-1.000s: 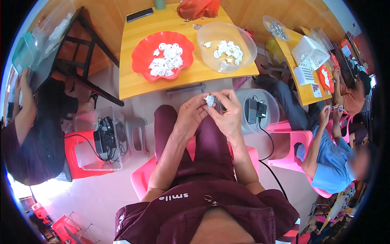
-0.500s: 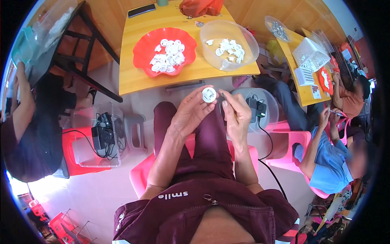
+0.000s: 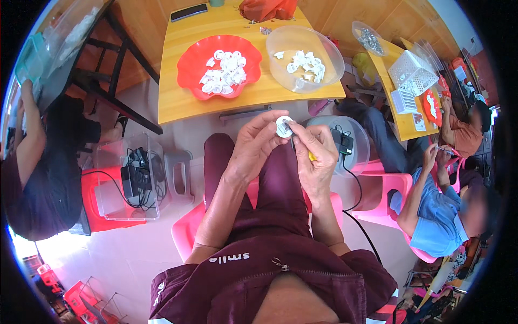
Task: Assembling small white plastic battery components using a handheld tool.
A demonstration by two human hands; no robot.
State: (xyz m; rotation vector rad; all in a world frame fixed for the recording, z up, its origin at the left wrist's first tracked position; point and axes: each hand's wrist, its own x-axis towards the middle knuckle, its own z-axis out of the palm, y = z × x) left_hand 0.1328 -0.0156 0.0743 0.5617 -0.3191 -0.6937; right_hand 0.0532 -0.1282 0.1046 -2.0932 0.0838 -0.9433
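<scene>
Over my lap, my left hand (image 3: 258,139) pinches a round white plastic part (image 3: 282,128) between thumb and fingers. Its face, with a grey rectangular recess in the middle, is turned up. My right hand (image 3: 317,151) is closed at the part's right edge, fingertips touching or nearly touching it. A bit of a yellow-handled tool (image 3: 312,156) shows under its fingers; the rest is hidden, and its exact kind cannot be made out. Beyond my hands, a red scalloped bowl (image 3: 189,81) on the table holds many similar white parts (image 3: 229,70).
On the yellow table (image 3: 178,110) also stand a clear basin (image 3: 334,65) with white pieces, a red bag (image 3: 267,9) and a phone (image 3: 189,12). Black adapters (image 3: 342,141) lie on a clear tub at right. Co-workers sit at both sides; a cable runs beside my stool.
My right hand has come in to the white part, its fingertips now at the recess. The part has shifted slightly right and tilted. A yellow bit now shows in my right hand.
</scene>
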